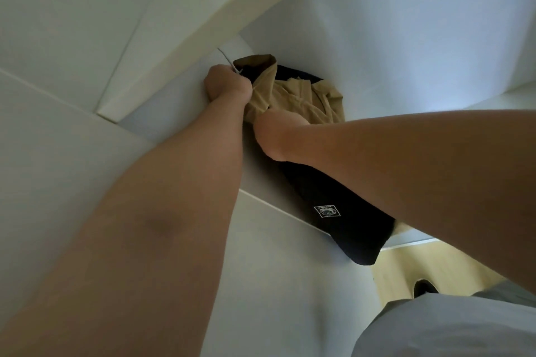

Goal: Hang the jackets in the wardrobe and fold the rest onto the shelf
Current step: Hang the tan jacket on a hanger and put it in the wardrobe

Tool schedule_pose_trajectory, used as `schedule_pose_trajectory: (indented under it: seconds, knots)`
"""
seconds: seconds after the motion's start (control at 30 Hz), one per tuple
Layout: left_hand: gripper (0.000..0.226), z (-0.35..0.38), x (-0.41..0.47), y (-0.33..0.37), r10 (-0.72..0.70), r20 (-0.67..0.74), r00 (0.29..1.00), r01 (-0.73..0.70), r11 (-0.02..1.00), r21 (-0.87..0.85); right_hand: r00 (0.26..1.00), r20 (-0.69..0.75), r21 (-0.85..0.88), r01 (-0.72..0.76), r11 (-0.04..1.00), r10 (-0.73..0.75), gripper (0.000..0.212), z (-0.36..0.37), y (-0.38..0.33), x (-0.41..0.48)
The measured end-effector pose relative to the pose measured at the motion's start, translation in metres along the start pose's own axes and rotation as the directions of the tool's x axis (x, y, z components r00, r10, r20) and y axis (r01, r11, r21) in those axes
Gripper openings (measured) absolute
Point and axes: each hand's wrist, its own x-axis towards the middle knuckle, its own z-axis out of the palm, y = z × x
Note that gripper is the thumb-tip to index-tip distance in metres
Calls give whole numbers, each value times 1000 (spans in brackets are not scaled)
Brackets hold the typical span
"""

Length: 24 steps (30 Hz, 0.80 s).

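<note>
A white flat wardrobe shelf (259, 172) sits between white panel walls. A black folded fabric garment (342, 206) with a small white square logo lies directly on it, its near end hanging past the shelf's front edge. A crumpled tan collared fabric shirt (293, 93) lies on the black garment's far end.

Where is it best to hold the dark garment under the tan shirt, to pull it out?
Grip the dark garment at its near end, past the white label, coming from the open front of the shelf. That end lies bare and seems to overhang; the far part lies under the tan shirt, with the left hand and right hand on it.
</note>
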Motion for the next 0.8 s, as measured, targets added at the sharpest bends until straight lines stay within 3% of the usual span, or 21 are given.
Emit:
schedule_pose_trajectory:
  seconds: [0.13, 0.23, 0.37, 0.53, 0.7, 0.8]
  knots:
    - [30, 3, -1, 4, -10, -28, 1000, 11, 1000, 4, 1000, 9, -40, 12, 999, -12, 34, -4, 3, 0]
    - [31, 2, 2, 7, -48, -43, 998, 48, 999, -9, 994, -107, -77, -28, 997, 20, 27, -10, 3, -2]
    - [31, 0, 5, 9, -68, -30, 997, 68, 998, -14, 998, -53, -49, 23, 999, -25, 36, -15, 7, 7]
    - [29, -3, -2, 7, -48, 16, 999, 47, 997, 59, 994, 82, -330, 100, 939, -77, 30, -8, 10, 6]
    - [30, -17, -13, 10, -84, 59, 995, 83, 996, 31, 987, 21, -208, 160, 965, -160, 27, -29, 19, 1]
    - [35, -28, -32, 18, 22, -18, 1000, -22, 1000, -17, 988, -122, -159, 71, 985, -91, 20, -51, 32, -6]
